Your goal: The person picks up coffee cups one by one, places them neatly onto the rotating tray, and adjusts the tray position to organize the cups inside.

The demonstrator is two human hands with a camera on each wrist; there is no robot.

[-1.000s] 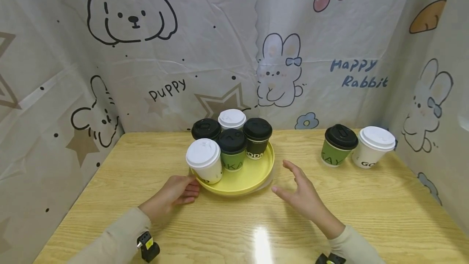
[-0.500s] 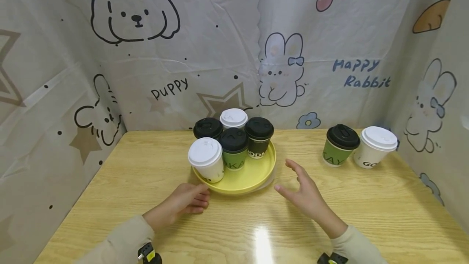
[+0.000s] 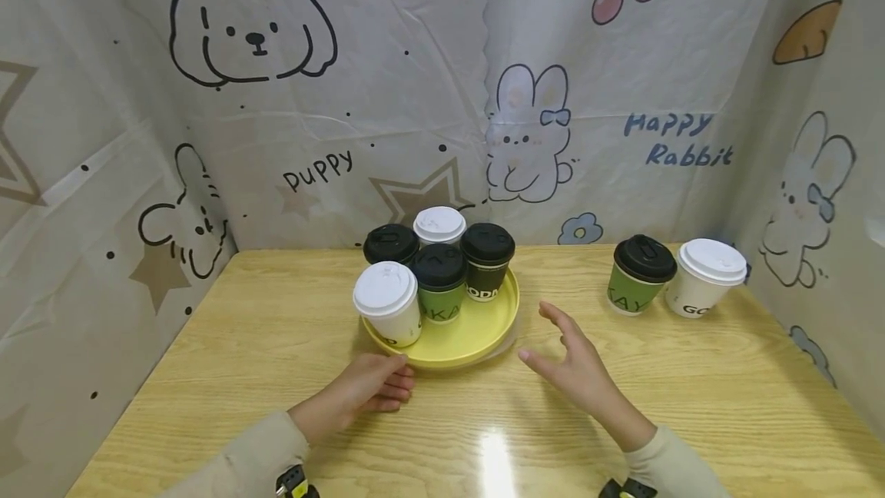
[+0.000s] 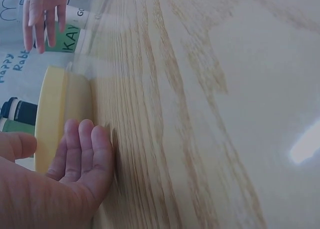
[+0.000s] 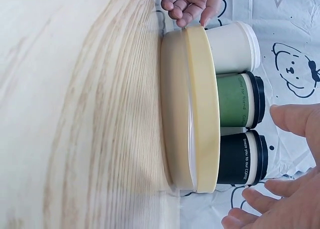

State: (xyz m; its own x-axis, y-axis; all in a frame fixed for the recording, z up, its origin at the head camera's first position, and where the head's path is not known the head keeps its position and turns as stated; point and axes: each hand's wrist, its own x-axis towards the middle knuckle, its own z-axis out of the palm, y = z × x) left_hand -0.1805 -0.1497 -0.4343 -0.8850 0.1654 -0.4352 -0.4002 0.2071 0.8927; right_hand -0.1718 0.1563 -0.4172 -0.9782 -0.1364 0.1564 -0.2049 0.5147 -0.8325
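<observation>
A round yellow tray (image 3: 470,343) on a raised base bears several lidded paper cups. At its front left stands a white cup (image 3: 396,325); beside it are a green cup (image 3: 442,303) and a dark cup (image 3: 482,283), both black-lidded. Behind them show a black lid (image 3: 390,240) and a white lid (image 3: 440,223). My left hand (image 3: 369,389) is at the tray's front rim, thumb tip right at the edge, other fingers loosely bent below beside its wall. To the tray's right hovers my right hand (image 3: 570,371), thumb and fingers spread, holding nothing.
On the wooden table (image 3: 235,321), at the back right, stand a black-lidded green cup (image 3: 632,290) and a white cup (image 3: 698,294) side by side. A printed curtain (image 3: 387,114) closes off the back and both sides.
My left hand has slid rightward along the tray's rim, from its left side to the front. The tray and cups keep their places, and my right hand has barely moved.
</observation>
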